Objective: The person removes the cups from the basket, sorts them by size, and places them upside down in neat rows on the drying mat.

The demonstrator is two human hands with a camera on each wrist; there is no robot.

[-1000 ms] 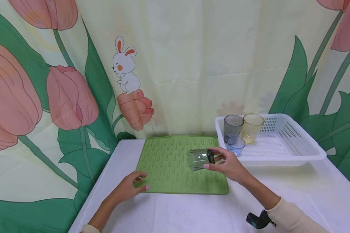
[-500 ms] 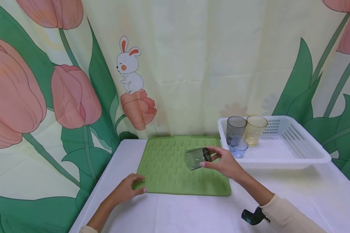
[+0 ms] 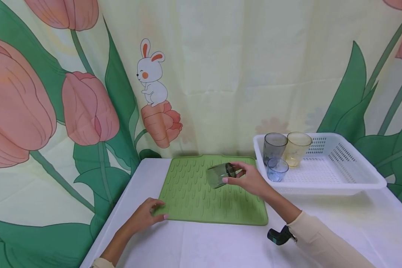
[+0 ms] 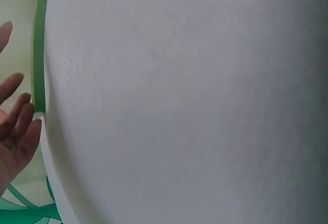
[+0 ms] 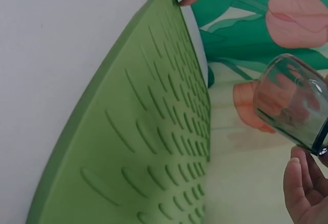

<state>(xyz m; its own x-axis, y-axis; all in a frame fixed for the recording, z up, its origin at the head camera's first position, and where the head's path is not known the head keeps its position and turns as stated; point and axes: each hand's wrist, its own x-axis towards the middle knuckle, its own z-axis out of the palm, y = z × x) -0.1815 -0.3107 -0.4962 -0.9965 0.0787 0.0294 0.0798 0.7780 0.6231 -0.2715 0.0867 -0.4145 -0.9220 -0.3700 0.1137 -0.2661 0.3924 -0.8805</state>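
A green-grey clear glass (image 3: 216, 175) lies tilted on its side in the air above the ridged green mat (image 3: 191, 201). My right hand (image 3: 249, 180) pinches it by its dark thick end, which points right. In the right wrist view the glass (image 5: 289, 98) hangs clear of the mat (image 5: 128, 131), with fingertips at its dark end. At the mat's front left corner is my left hand (image 3: 145, 216), thumb and fingers spread apart and loosely bent. The left wrist view shows that hand (image 4: 15, 142) beside the mat's edge (image 4: 39, 49); whether it touches is unclear.
A white perforated basket (image 3: 328, 189) stands right of the mat. At its left end are a grey glass (image 3: 273, 147), a yellow glass (image 3: 296, 149) and a small blue glass (image 3: 277, 170). A patterned curtain (image 3: 214, 74) hangs behind the white table (image 3: 204, 245).
My right hand has moved the held glass a little left and up over the mat. The left hand has stayed near the mat's corner. The head view has shifted slightly.
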